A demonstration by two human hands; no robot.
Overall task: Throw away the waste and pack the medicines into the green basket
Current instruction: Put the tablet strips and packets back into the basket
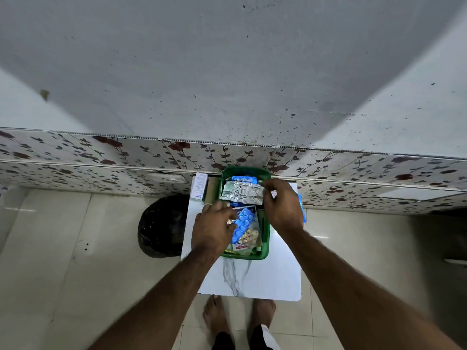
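Note:
A green basket (pixel 265 245) stands on a small white table (pixel 252 279), filled with medicine strips. A silver foil strip (pixel 240 193) lies across its far half, and my right hand (pixel 281 203) pinches the strip's right end. My left hand (pixel 214 228) rests on the basket's left rim with its fingers on a blue blister strip (pixel 243 223). Under that strip lies a sachet with pale tablets (pixel 250 236). Another blue strip (pixel 243 179) shows at the basket's far end.
A black waste bag (pixel 161 226) sits on the tiled floor left of the table. A white medicine box (pixel 199 185) and an olive box (pixel 213 190) stand left of the basket. A floral-papered wall runs behind. My bare feet are below the table's near edge.

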